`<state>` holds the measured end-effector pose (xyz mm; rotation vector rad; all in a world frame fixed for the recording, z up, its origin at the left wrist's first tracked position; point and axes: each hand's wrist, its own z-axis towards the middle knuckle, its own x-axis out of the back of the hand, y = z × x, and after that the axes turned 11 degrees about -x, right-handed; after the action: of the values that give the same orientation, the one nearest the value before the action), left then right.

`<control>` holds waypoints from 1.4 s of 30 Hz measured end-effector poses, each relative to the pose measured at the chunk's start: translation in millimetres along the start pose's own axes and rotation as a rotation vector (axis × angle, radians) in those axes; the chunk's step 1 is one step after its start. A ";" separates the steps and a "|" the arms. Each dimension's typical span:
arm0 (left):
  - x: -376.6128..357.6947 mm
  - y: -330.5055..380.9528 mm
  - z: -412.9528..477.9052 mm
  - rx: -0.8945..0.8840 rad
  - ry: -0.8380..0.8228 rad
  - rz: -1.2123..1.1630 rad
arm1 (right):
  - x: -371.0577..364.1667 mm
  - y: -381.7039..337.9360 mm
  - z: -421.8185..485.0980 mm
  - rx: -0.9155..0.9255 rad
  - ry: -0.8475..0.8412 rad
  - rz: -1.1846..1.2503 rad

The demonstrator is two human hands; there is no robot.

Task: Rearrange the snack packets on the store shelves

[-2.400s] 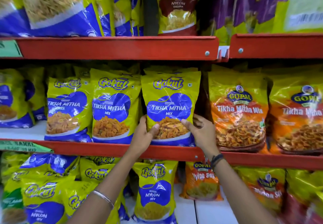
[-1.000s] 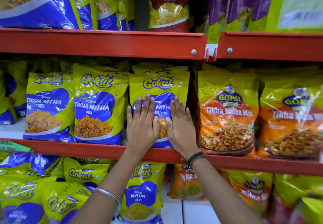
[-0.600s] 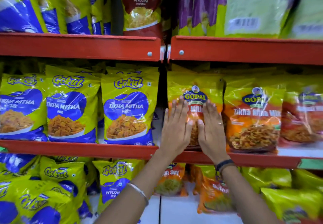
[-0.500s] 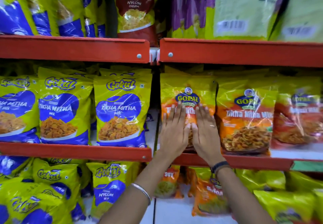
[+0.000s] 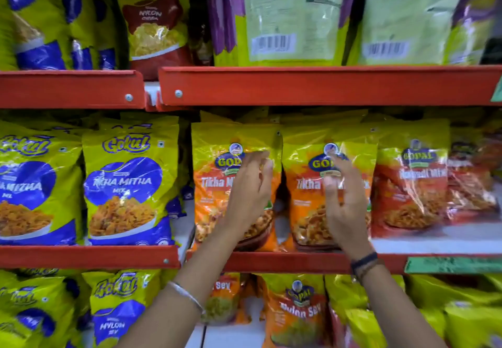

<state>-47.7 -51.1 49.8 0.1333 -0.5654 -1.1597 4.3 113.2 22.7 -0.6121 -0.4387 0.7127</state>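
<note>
On the middle red shelf [image 5: 285, 262] stand two orange-and-yellow Gopal Tikha Mitha Mix packets side by side. My left hand [image 5: 251, 189] is raised in front of the left Gopal packet [image 5: 214, 184], fingers loosely curled and apart, holding nothing. In front of the right Gopal packet [image 5: 304, 206] my right hand [image 5: 343, 203] hovers the same way, fingers spread and blurred. Neither hand grips a packet. Left of them stand yellow-and-blue Gokul Tikha Mitha packets [image 5: 127, 187].
A red-orange Gopal packet [image 5: 410, 184] stands at the right with bare white shelf below it. The upper shelf [image 5: 326, 87] carries green-and-purple packets and a Nylon packet [image 5: 154, 27]. Below are Gokul Nylon Sev [image 5: 116, 312] and Gopal Nylon Sev packets [image 5: 296, 315].
Both hands left the Gokul packet, moved right and pressed flat on the left Gopal packet. Now they have lifted off and spread apart, the right hand shifting over to the second Gopal packet.
</note>
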 end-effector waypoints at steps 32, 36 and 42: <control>-110.6 32.9 -55.4 -0.242 -0.182 0.430 | 31.1 74.1 -13.7 0.127 -0.094 -0.505; -114.9 24.9 -64.1 -0.167 -0.216 0.499 | 25.8 92.0 -25.7 0.050 -0.121 -0.592; -115.8 22.9 -60.5 -0.139 -0.265 0.513 | 25.4 87.9 -23.0 0.027 -0.145 -0.647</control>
<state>-31.6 50.4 -33.9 -0.2773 -0.7000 -0.7134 -6.7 175.4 -47.3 -0.3585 -0.7168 0.1439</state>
